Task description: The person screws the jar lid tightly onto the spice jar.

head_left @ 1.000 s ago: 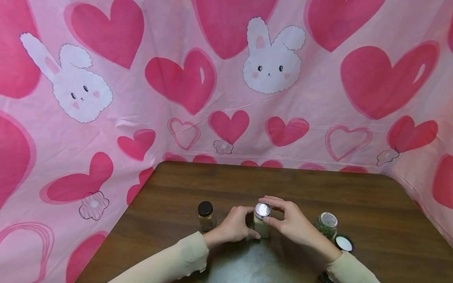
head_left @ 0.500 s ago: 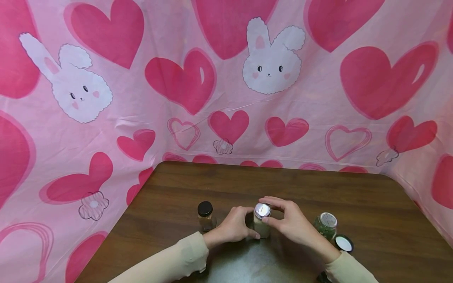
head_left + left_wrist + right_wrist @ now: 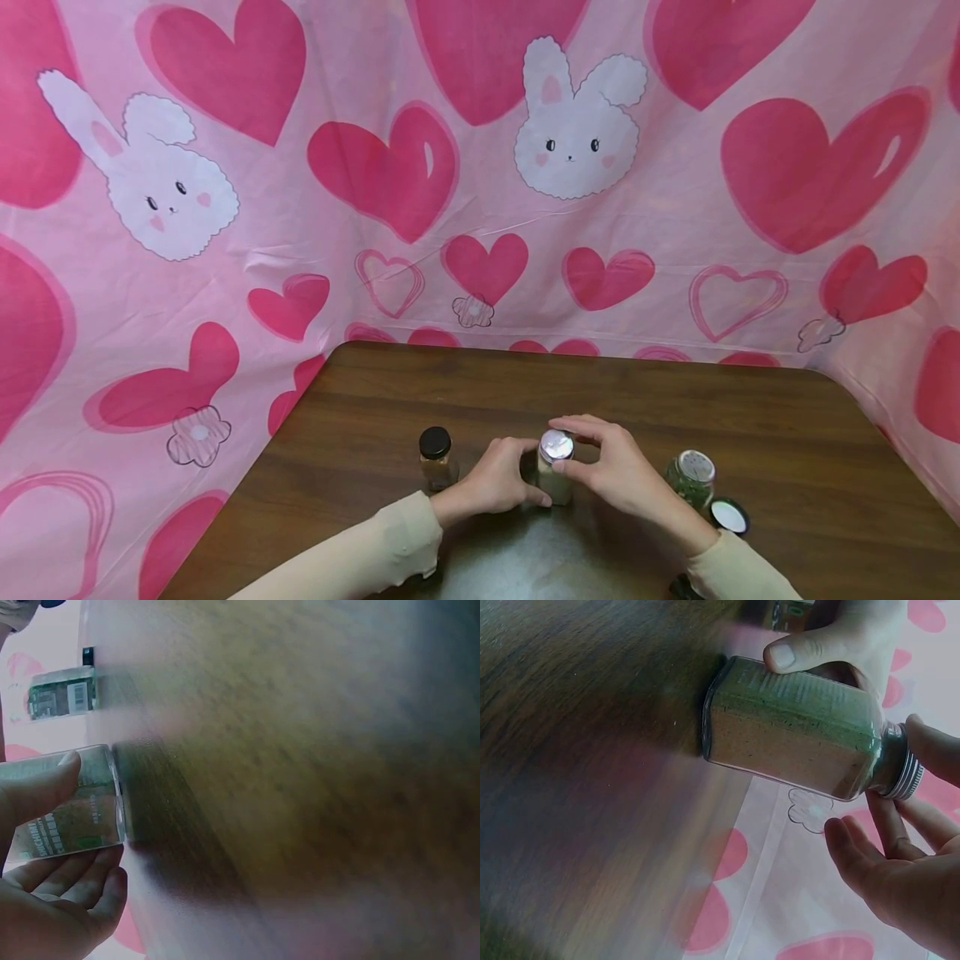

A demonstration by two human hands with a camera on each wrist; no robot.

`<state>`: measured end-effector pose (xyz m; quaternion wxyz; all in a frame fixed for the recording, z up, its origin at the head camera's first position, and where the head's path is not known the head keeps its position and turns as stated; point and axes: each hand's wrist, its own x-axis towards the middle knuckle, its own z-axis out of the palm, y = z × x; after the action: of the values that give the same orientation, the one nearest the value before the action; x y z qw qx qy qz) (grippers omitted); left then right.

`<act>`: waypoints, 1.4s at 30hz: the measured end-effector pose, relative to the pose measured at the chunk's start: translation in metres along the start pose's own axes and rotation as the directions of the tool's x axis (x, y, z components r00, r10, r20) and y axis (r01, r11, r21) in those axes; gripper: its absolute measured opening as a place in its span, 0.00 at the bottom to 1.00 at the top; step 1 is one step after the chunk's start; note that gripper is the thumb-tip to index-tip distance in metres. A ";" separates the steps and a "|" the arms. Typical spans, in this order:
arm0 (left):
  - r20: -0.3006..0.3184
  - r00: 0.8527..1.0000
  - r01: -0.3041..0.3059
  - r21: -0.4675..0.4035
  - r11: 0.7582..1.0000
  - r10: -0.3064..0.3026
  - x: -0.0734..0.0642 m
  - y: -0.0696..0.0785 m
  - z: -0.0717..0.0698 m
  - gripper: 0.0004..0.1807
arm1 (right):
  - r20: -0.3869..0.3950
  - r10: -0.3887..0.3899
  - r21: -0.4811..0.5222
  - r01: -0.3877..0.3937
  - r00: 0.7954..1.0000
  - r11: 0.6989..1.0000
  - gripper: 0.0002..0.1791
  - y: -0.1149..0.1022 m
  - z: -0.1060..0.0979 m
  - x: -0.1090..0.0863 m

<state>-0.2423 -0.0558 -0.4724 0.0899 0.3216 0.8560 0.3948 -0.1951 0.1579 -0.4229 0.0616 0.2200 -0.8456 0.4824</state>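
A squarish clear spice jar (image 3: 553, 485) with a silver metal lid (image 3: 557, 445) stands upright on the table, filled with a pale brownish-green powder. My left hand (image 3: 495, 477) grips its lower body, with the thumb on the near side, as the right wrist view also shows. At the top, my right hand (image 3: 617, 468) pinches the lid between thumb and fingers. The ribbed edge of the lid (image 3: 909, 774) shows in the right wrist view. In the left wrist view, printed lettering is visible on the jar (image 3: 82, 814).
Left of the hands stands a black-capped jar (image 3: 437, 457) with brown contents. By the right forearm is a jar of green herbs (image 3: 692, 480) with a perforated silver top. A black cap (image 3: 729, 516) with a white inside lies beside it on the brown table (image 3: 420, 383).
The right thumb has shifted slightly left along the lid's edge. The left hand and the jar stay in the same place.
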 end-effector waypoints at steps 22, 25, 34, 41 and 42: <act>-0.013 1.000 -0.003 0.007 1.000 0.003 -0.001 0.004 -0.001 0.29 | -0.036 0.037 -0.037 -0.038 0.999 0.999 0.27 0.001 0.005 0.003; -0.013 1.000 -0.008 0.009 1.000 0.008 -0.001 0.004 -0.001 0.28 | -0.035 0.023 -0.032 -0.024 0.999 0.999 0.27 0.002 0.006 0.002; -0.017 1.000 -0.010 0.003 1.000 0.010 0.000 0.002 0.000 0.28 | 0.066 -0.051 0.039 0.048 0.997 0.998 0.31 0.002 -0.002 0.000; -0.010 1.000 0.000 -0.006 1.000 0.000 0.000 0.001 0.001 0.30 | 0.193 -0.051 0.251 0.001 0.980 0.968 0.32 0.009 -0.010 0.000; -0.008 1.000 0.002 -0.008 1.000 -0.002 -0.001 0.001 0.000 0.30 | 0.203 -0.051 0.271 -0.006 0.978 0.962 0.33 0.010 -0.011 0.001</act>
<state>-0.2413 -0.0555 -0.4721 0.0879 0.3189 0.8549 0.3996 -0.2011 0.1709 -0.4249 -0.0522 0.2852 -0.7711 0.5669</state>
